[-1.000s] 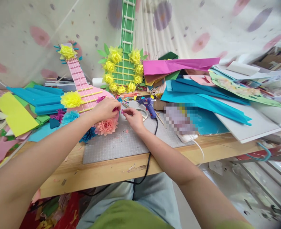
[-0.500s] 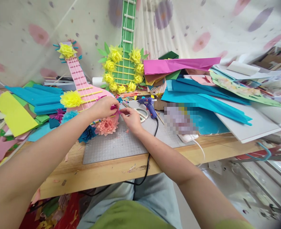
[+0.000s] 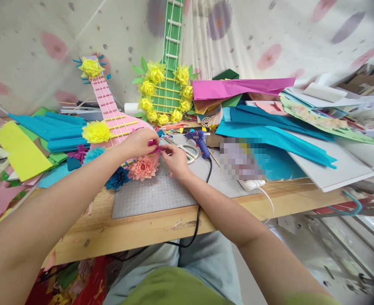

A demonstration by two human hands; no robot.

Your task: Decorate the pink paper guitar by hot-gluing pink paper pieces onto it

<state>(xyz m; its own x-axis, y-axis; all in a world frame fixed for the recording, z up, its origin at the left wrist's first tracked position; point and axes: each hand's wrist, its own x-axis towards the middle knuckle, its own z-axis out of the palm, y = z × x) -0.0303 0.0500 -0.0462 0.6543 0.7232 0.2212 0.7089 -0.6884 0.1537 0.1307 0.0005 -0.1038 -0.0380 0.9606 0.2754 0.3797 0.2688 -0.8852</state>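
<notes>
Both my hands meet over the body of a pink paper guitar (image 3: 109,103) that lies on the table. Pinched in my left hand (image 3: 140,143) is a piece of magenta crepe paper (image 3: 154,147), partly hidden by the fingers. My right hand (image 3: 176,161) closes thumb and fingers on the right edge of the same paper. Below the hands sit a salmon paper flower (image 3: 143,168) and a dark blue paper flower (image 3: 118,178). A yellow paper flower (image 3: 97,131) and a light blue one (image 3: 93,155) lie to the left, along the guitar.
Right of my hands are scissors (image 3: 191,152) and a purple glue gun (image 3: 200,142) with a black cord, on a grey cutting mat (image 3: 149,199). A green paper guitar (image 3: 169,91) stands behind. Blue crepe paper (image 3: 279,142) is piled at right, yellow paper (image 3: 23,150) at left.
The whole view has shifted slightly. Both hands keep their grip on the magenta paper, with only small finger movement.
</notes>
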